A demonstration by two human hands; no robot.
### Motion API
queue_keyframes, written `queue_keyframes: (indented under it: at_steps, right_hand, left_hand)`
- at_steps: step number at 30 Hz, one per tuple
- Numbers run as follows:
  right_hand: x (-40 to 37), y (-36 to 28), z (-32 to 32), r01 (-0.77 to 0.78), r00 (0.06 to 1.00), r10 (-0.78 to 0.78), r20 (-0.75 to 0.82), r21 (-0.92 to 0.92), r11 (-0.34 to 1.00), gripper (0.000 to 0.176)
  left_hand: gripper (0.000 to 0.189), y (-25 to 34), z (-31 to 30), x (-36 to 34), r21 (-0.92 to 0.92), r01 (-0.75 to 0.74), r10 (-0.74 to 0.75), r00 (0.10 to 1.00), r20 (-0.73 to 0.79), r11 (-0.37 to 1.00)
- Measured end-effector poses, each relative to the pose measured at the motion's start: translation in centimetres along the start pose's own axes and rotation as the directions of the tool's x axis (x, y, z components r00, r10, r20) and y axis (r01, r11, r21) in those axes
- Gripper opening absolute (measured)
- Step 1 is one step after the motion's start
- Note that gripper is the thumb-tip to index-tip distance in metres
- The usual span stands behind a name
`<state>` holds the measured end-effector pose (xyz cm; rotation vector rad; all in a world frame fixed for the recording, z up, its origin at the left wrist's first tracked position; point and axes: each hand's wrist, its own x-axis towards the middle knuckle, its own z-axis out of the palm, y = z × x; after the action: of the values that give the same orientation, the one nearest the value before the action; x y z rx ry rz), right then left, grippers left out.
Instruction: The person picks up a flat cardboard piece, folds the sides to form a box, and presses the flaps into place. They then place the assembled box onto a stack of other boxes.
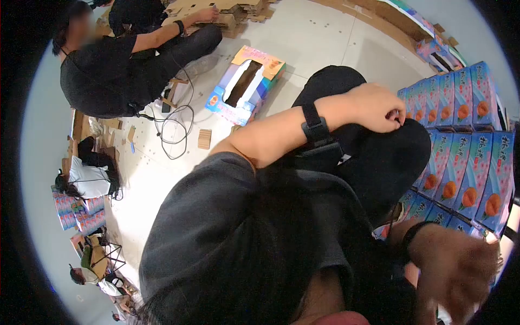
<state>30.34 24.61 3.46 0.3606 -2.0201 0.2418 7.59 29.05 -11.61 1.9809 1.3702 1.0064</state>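
My left hand is curled closed above my bent knee, a dark hollow showing between fingers and thumb. I cannot tell what, if anything, is inside it. A black strap with a buckle circles that forearm. Low at the right, my right hand is blurred and partly in shadow, its fingers loosely apart and pointing down. Just above it stand stacked blue and pink cartons with orange pictures. On the floor beyond my left forearm lies an open printed carton with a long torn-edged cutout.
A seated person in black reaches toward flat cardboard at the back. A black cable loops across the floor near a small brown block. Other people and more cartons line the left wall.
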Motion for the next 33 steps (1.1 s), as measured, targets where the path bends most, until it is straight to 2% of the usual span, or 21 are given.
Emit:
queue_keyframes:
  at_steps: [1, 3, 4, 6, 8, 9, 10, 12, 15, 16, 17, 18, 20, 22, 23, 24, 25, 26, 28, 30, 33]
  right_hand:
    - [-1.6, 1.0, 0.0, -0.077, 0.997, 0.079, 0.017, -0.107, 0.991, 0.022]
    - [-4.8, 3.3, 0.4, -0.247, 0.954, 0.289, 0.075, -0.345, 0.906, 0.021]
    - [-6.8, 4.8, 0.7, -0.326, 0.902, 0.415, 0.119, -0.441, 0.836, 0.021]
    - [-11.2, 7.8, 0.4, -0.486, 0.689, 0.660, 0.298, -0.486, 0.726, 0.026]
    - [-11.9, 7.8, 1.7, -0.513, 0.660, 0.728, 0.186, -0.596, 0.617, 0.034]
    - [-12.3, 7.9, 2.2, -0.525, 0.643, 0.756, 0.127, -0.645, 0.555, 0.040]
    - [-13.6, 7.7, 2.1, -0.571, 0.589, 0.800, 0.116, -0.642, 0.513, 0.054]
    - [-14.5, 7.5, 3.1, -0.707, 0.511, 0.858, 0.053, -0.542, 0.454, 0.055]
    - [-14.7, 8.0, 3.5, -0.809, 0.420, 0.907, 0.001, -0.452, 0.375, 0.048]
    - [-14.5, 8.3, 3.5, -0.825, 0.391, 0.920, 0.003, -0.443, 0.352, 0.046]
    - [-14.4, 8.7, 3.5, -0.840, 0.362, 0.932, 0.009, -0.431, 0.330, 0.044]
    - [-14.4, 9.0, 3.5, -0.847, 0.352, 0.936, 0.010, -0.423, 0.323, 0.044]
    - [-14.5, 9.5, 3.5, -0.861, 0.336, 0.942, 0.015, -0.401, 0.314, 0.043]
    - [-14.3, 9.8, 3.6, -0.868, 0.318, 0.948, 0.014, -0.399, 0.297, 0.043]
    - [-14.2, 9.9, 3.7, -0.871, 0.310, 0.951, 0.013, -0.396, 0.290, 0.043]
    - [-14.1, 10.0, 3.9, -0.874, 0.292, 0.956, -0.006, -0.407, 0.264, 0.044]
    - [-14.1, 10.2, 4.0, -0.874, 0.281, 0.960, -0.001, -0.413, 0.256, 0.044]
    - [-14.1, 10.4, 4.0, -0.874, 0.270, 0.963, 0.003, -0.418, 0.246, 0.045]
    - [-13.8, 10.6, 4.3, -0.886, 0.222, 0.975, -0.016, -0.420, 0.195, 0.048]
    - [-13.9, 10.8, 4.1, -0.885, 0.198, 0.980, -0.008, -0.432, 0.175, 0.049]
    - [-13.9, 11.3, 4.4, -0.890, 0.166, 0.986, -0.022, -0.433, 0.141, 0.051]
  left_hand:
    - [0.016, 0.2, 0.4, -0.1, -0.004, 0.021, -0.021, 1.000, 0.003, 1.000]
    - [0.017, 0.8, 1.2, -0.5, -0.040, -0.075, 0.078, 0.995, 0.063, 0.996]
    - [0.017, 1.7, 0.8, -1.1, -0.040, -0.161, 0.164, 0.982, 0.092, 0.986]
    - [0.018, 3.0, -1.5, -2.1, -0.059, -0.265, 0.269, 0.957, 0.103, 0.963]
    - [0.019, 3.7, -4.2, -3.0, -0.097, -0.297, 0.303, 0.951, 0.065, 0.950]
    - [0.020, 3.1, -5.8, -3.2, -0.195, -0.271, 0.281, 0.959, 0.025, 0.943]
    - [0.020, 2.5, -7.9, -3.5, -0.122, -0.300, 0.302, 0.953, -0.003, 0.946]
    - [0.024, -0.1, -11.4, -4.8, 0.001, -0.216, 0.214, 0.965, -0.152, 0.976]
    - [0.026, -6.0, -15.6, -7.7, 0.032, 0.105, -0.089, 0.941, -0.328, 0.994]
    - [0.027, -9.5, -16.1, -8.9, 0.025, 0.178, -0.154, 0.909, -0.386, 0.984]
    - [0.030, -13.0, -16.5, -10.8, -0.058, 0.370, -0.366, 0.862, -0.350, 0.927]
    - [0.029, -16.8, -16.7, -12.5, -0.081, 0.477, -0.473, 0.808, -0.351, 0.875]
    - [0.028, -25.2, -15.9, -16.7, -0.169, 0.614, -0.637, 0.740, -0.218, 0.771]
    - [0.029, -32.1, -13.2, -21.1, -0.266, 0.818, -0.858, 0.507, -0.088, 0.510]
    - [0.033, -35.5, -10.5, -24.0, -0.354, 0.815, -0.886, 0.451, -0.107, 0.458]
    - [0.035, -40.7, -8.5, -27.3, -0.341, 0.813, -0.862, 0.507, 0.017, 0.472]
    - [0.043, -40.9, -6.2, -28.4, -0.166, 0.902, -0.915, 0.377, -0.143, 0.398]
    - [0.058, -45.4, -2.6, -33.0, -0.022, 0.885, -0.830, 0.427, -0.360, 0.465]
    - [0.105, -40.8, -2.3, -31.5, 0.268, 0.958, -0.966, 0.157, -0.206, 0.099]
    - [0.120, -38.4, -0.7, -30.7, 0.383, 0.924, -0.970, 0.099, -0.220, 0.007]
    - [0.142, -40.1, 3.1, -33.2, 0.334, 0.942, -0.968, 0.068, -0.241, -0.017]
